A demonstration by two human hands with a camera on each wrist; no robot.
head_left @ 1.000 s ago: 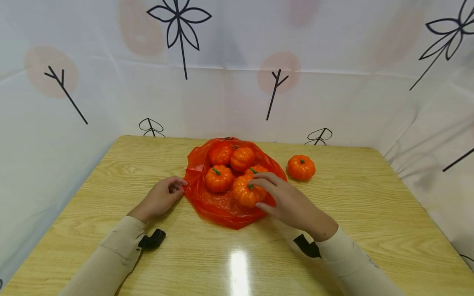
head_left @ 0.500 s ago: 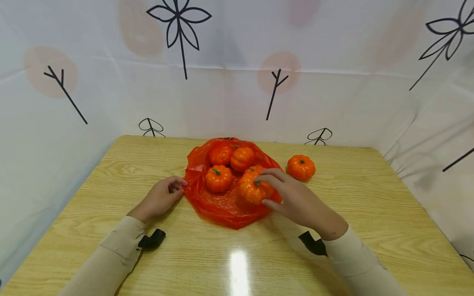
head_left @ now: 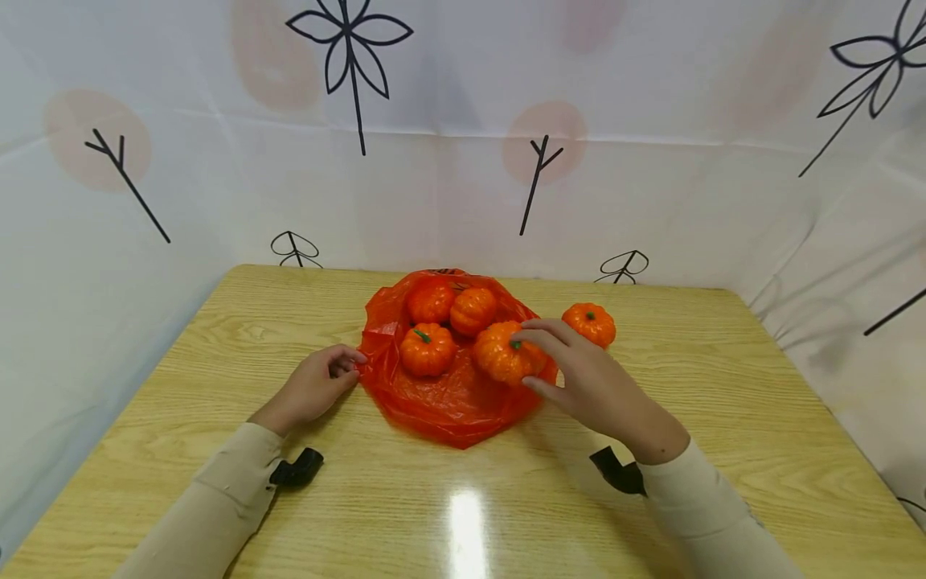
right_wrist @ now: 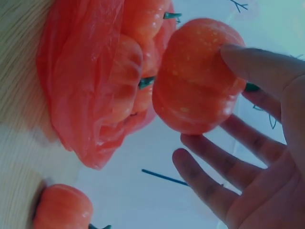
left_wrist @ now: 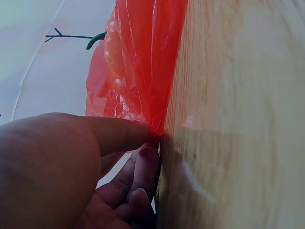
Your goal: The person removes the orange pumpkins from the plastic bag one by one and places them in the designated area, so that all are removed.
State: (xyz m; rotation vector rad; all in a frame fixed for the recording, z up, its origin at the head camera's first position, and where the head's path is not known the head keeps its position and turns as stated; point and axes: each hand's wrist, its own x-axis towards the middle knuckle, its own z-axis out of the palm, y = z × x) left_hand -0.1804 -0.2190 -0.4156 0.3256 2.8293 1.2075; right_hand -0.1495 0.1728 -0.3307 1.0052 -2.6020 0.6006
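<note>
A thin red plastic bag (head_left: 463, 410) lies spread with its mouth up on the table. Inside it sit several small orange pumpkins, among them a green-stemmed pumpkin (head_left: 428, 350) at the front left. My left hand (head_left: 318, 384) pinches the bag's left edge between thumb and fingers, close to the tabletop in the left wrist view. With thumb and fingers my right hand (head_left: 589, 386) grips another pumpkin (right_wrist: 198, 76) above the bag's right side. In the head view this held pumpkin hides one lying in the bag behind it.
One more pumpkin (head_left: 589, 323) stands on the wooden table (head_left: 347, 515), right of the bag and just behind my right hand. A white patterned cloth (head_left: 448, 185) hangs along the table's back edge and both sides. Black straps show by both sleeves.
My right hand has moved the held pumpkin rightward and slightly back over the bag, now covering the pumpkin behind. My left hand stays in place on the bag's edge.
</note>
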